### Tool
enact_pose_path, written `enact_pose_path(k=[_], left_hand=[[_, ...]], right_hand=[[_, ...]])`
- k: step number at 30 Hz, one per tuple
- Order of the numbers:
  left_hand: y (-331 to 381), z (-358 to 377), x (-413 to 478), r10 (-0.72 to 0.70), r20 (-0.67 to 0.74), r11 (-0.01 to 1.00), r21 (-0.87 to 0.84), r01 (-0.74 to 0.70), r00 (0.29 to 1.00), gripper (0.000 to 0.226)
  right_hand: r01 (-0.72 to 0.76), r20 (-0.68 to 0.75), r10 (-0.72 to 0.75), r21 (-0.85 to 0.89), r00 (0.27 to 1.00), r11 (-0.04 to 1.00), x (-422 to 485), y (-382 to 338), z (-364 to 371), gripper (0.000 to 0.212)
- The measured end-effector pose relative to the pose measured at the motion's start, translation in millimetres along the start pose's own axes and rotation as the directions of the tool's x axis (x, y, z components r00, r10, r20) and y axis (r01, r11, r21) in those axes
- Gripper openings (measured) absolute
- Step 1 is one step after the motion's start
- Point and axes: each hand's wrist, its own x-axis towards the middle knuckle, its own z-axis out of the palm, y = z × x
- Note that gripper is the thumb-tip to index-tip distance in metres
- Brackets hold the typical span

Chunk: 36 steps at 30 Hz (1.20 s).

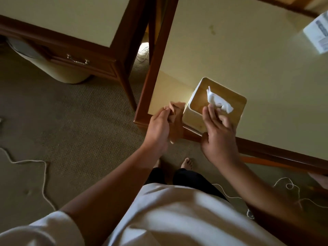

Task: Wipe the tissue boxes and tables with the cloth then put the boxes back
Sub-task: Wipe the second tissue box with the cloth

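A white tissue box [198, 96] with a wooden lid and a white tissue sticking out stands near the front left corner of the cream-topped table [248, 68]. My left hand [159, 128] grips a tan cloth [175, 118] against the box's left side, at the table's corner. On the box's near end lies my right hand [218, 134], its fingers spread over the lid and its thumb down on the near wall.
A second cream-topped table [71, 16] with a drawer stands to the left, with a narrow gap between the two. A round bin [53, 66] sits under it. White cords [35, 164] trail over the carpet. A paper [317, 32] lies at the table's far right.
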Motion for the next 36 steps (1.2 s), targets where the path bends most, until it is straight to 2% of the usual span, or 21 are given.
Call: enact_pose_path(k=[2, 4, 6, 8, 11, 15, 18, 22, 26, 30, 33, 34, 36], left_hand=[[8.3, -5.1, -1.0, 0.038, -0.083, 0.999, -0.002, -0.039, 0.996, 0.041], [19.1, -5.1, -5.1, 0.081, -0.139, 0.996, -0.036, -0.087, 0.987, 0.036], [31.5, 0.1, -14.2, 0.122, -0.17, 0.99, -0.047, -0.132, 0.978, 0.032], [39.9, 4.3, -22.3, 0.166, -0.184, 0.982, -0.061, -0.18, 0.969, 0.029], [42.2, 11.0, -35.1, 0.18, -0.169, 0.975, -0.103, -0.199, 0.969, 0.03], [33.1, 34.1, -45.3, 0.07, -0.139, 0.987, -0.132, -0.089, 0.988, 0.033], [27.2, 51.7, -43.3, -0.035, -0.105, 0.989, -0.149, 0.019, 0.994, 0.025], [33.2, 66.2, -40.0, -0.081, -0.119, 0.991, -0.113, 0.068, 0.99, 0.029], [46.0, 72.2, -28.8, -0.082, -0.044, 0.996, 0.014, 0.082, 0.996, 0.033], [59.4, 74.9, -15.0, -0.095, 0.022, 0.963, 0.254, 0.086, 0.995, 0.007], [63.4, 78.8, -7.5, -0.11, 0.029, 0.895, 0.437, 0.087, 0.993, 0.004], [62.6, 81.0, -4.3, -0.091, 0.027, 0.877, 0.476, 0.068, 0.995, 0.004], [58.1, 85.6, -2.8, -0.093, 0.007, 0.891, 0.448, 0.08, 0.996, 0.007]], right_hand=[[-0.031, 0.018, 0.03, 0.051, 0.999, 0.998, 7.4, -7.3, 0.1, 0.089], [-0.053, 0.03, 0.049, 0.171, 0.998, 0.984, 13.0, -15.0, 0.8, 0.085], [-0.047, -0.002, 0.051, 0.35, 0.999, 0.936, 12.8, -18.2, -0.3, 0.074], [-0.04, -0.069, 0.078, 0.436, 0.995, 0.899, 6.2, -17.2, -1.6, 0.066], [-0.023, -0.231, 0.106, 0.338, 0.967, 0.941, -11.0, -10.0, 5.6, 0.055], [0.037, -0.288, 0.005, 0.138, 0.958, 0.99, -24.6, -9.4, 17.5, 0.048], [0.099, -0.37, -0.057, 0.097, 0.927, 0.99, -28.2, -20.5, 17.5, 0.042], [0.085, -0.336, -0.041, 0.117, 0.941, 0.989, -33.8, -27.4, 20.6, 0.043], [0.023, -0.29, 0.013, 0.124, 0.957, 0.992, -33.4, -22.0, 22.7, 0.048], [0.024, -0.28, 0.02, 0.153, 0.96, 0.988, -35.9, -19.3, 22.1, 0.051], [0.017, -0.287, 0.015, 0.11, 0.958, 0.994, -40.0, -20.8, 21.2, 0.055], [0.013, -0.284, 0.016, 0.1, 0.959, 0.995, -41.9, -22.7, 21.8, 0.056], [0.008, -0.282, 0.018, 0.091, 0.959, 0.996, -45.8, -27.3, 23.9, 0.06]])
